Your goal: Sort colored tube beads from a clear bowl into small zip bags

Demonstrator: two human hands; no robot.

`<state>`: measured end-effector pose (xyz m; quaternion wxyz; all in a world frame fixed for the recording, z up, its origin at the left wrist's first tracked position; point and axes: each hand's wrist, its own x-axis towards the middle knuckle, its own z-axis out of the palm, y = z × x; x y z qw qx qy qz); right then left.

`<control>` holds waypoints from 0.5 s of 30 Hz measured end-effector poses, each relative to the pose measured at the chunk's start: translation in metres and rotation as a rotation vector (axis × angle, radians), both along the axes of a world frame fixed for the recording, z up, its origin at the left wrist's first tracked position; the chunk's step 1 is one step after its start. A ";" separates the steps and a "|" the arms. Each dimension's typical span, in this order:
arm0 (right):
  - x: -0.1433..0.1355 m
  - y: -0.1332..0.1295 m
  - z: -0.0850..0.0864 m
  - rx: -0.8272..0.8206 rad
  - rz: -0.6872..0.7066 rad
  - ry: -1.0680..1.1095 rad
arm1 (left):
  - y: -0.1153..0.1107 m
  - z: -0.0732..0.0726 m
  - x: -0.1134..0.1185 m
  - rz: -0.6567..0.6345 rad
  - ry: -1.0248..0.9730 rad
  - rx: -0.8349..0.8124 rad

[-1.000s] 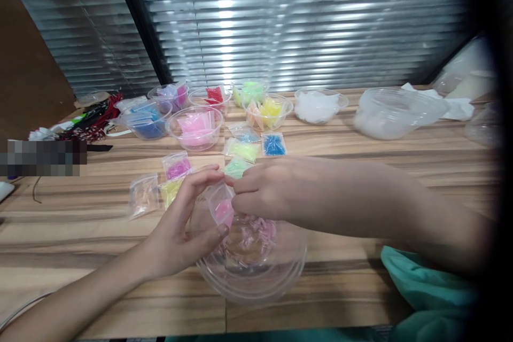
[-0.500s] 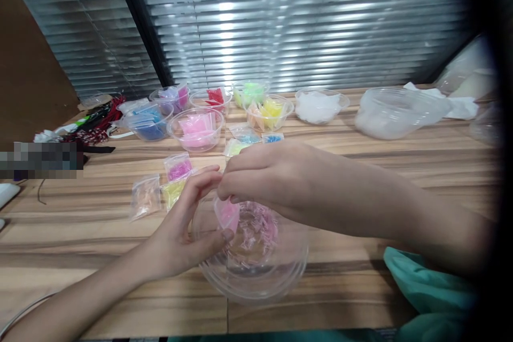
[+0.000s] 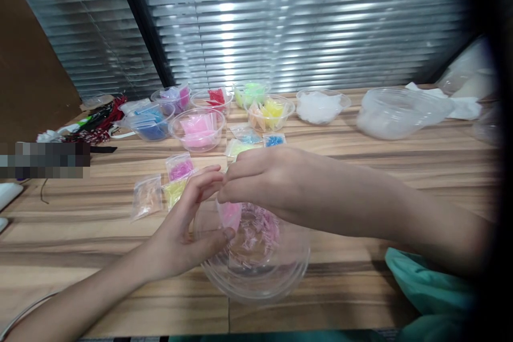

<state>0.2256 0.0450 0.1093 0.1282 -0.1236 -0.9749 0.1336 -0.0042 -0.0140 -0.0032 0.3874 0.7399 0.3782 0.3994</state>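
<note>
Nearest the person, a clear plastic bowl (image 3: 256,262) is sitting on the wooden table (image 3: 360,171), with pink beads (image 3: 260,230) lying loose inside it. Directly over its far-left rim, both hands are pinching a small clear bag of pink beads (image 3: 229,214): the left hand (image 3: 188,230) is gripping it between thumb and fingertips from the left, and the right hand (image 3: 260,181) is nipping its top edge from the right. The bag is looking light, limp and slick, so it is likely handling best when pinched at the upper corners, where the film is empty. The beads are tiny and would scatter easily.

Farther off, small bags of coloured beads (image 3: 176,179) are lying flat on the table. Beyond them, a row of clear bowls (image 3: 196,128) is holding sorted colours in front of the window blinds (image 3: 280,21).
</note>
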 end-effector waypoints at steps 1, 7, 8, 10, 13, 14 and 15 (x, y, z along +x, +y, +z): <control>0.000 0.000 0.001 -0.006 0.011 0.007 | 0.000 0.000 0.000 0.006 0.002 0.001; 0.001 0.002 0.000 0.053 0.032 0.009 | 0.001 0.000 0.001 -0.006 -0.011 0.033; 0.000 0.002 0.000 0.060 0.027 -0.007 | 0.001 0.000 0.001 -0.004 -0.008 0.033; -0.001 0.002 0.001 0.074 0.020 -0.031 | 0.001 0.000 0.000 0.010 0.002 0.024; -0.003 0.001 0.002 0.104 0.003 -0.065 | 0.001 -0.002 -0.001 0.016 0.004 0.021; -0.003 0.001 0.003 0.114 0.001 -0.079 | 0.001 -0.002 -0.001 0.011 0.003 0.022; -0.003 0.001 0.003 0.123 0.004 -0.088 | 0.001 -0.002 -0.001 0.003 0.004 0.022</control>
